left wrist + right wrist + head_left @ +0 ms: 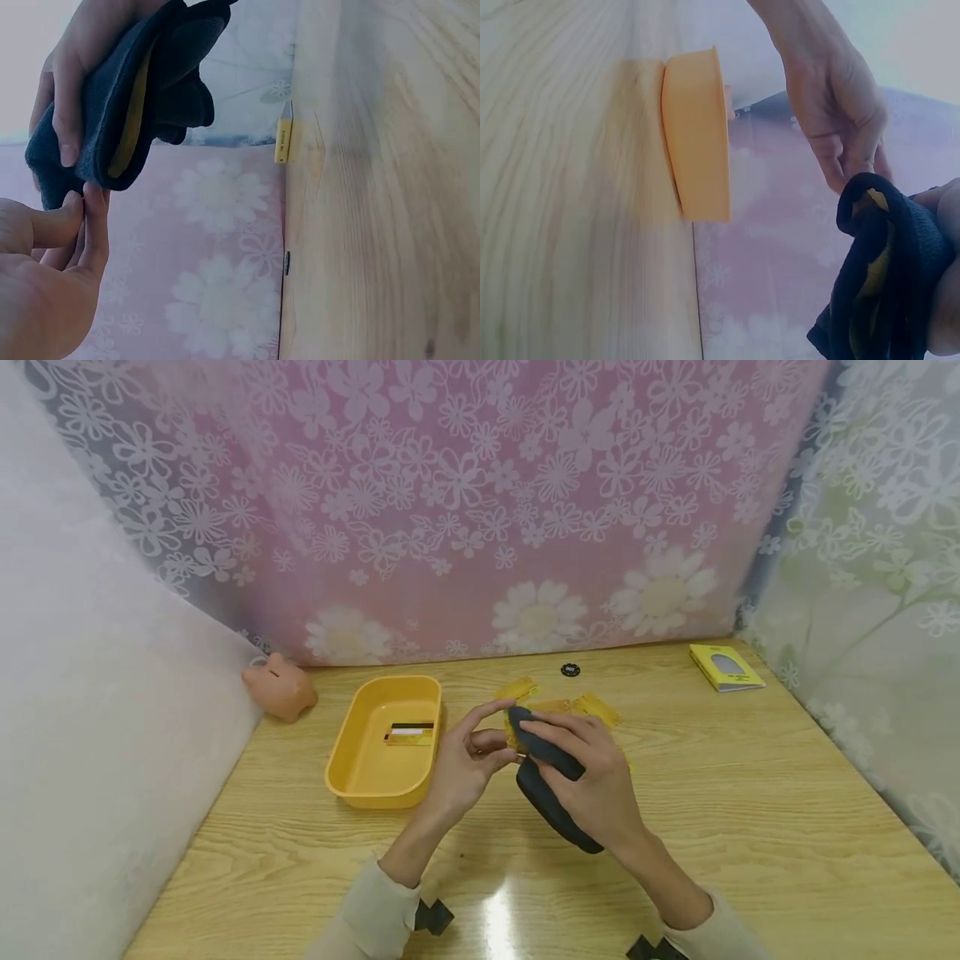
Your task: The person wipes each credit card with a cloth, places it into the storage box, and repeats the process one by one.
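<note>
A dark folded fabric pouch [551, 806] with a yellow lining is held above the table between both hands. My right hand [603, 777] grips its upper side, fingers bent over the fabric. Thumb and forefinger of my left hand [461, 768] pinch the pouch's near-left edge; the left wrist view shows the fingertips meeting there. In that view the yellow lining [135, 112] shows between the dark layers. Beyond the hands, patterned yellow pieces [596, 708] are visible; I cannot tell whether they belong to the pouch.
A yellow tray [360, 785] left of the hands contains a card [408, 733]. The orange piggy bank [279, 687] stands at the back left. A black poker chip [570, 670] lies behind the hands, and a yellow booklet [726, 668] at the back right. Flowered curtains border the table.
</note>
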The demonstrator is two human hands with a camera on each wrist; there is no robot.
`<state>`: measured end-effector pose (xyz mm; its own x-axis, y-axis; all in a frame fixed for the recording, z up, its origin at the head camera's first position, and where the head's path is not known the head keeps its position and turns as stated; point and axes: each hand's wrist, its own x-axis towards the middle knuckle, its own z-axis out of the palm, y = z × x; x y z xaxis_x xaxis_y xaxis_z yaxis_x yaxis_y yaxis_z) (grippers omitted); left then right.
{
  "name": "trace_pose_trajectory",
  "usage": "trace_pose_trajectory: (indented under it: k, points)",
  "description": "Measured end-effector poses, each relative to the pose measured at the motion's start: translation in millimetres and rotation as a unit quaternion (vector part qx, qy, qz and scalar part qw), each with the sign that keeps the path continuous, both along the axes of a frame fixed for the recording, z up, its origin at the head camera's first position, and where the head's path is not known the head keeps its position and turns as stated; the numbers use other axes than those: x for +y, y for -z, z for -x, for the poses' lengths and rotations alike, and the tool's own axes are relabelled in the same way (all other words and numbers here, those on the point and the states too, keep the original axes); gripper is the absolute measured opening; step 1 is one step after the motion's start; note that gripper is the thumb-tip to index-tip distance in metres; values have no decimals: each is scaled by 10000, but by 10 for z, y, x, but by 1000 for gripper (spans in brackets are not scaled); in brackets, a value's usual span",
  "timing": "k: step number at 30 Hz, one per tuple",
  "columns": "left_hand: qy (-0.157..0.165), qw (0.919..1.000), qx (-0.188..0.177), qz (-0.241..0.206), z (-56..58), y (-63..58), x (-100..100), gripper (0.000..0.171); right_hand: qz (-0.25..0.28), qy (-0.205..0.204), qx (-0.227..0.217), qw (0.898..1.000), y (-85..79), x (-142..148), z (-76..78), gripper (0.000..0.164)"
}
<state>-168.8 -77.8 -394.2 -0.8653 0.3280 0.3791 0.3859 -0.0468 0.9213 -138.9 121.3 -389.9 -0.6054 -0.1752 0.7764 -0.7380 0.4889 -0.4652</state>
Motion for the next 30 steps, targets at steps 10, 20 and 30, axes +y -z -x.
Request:
trace_pose_trajectory:
  k: [10,20,30]
  points:
    - [266,9988,-102,-409,30,24,-36,58,122,442,42,9989,25,243,40,52]
    - [293,9976,-444,-447,99,90,-41,60,491,814,-12,9955,69,447,59,54]
    - [121,9974,-634,-332,99,117,13,61,227,60,-173,9996,100,146,-13,51]
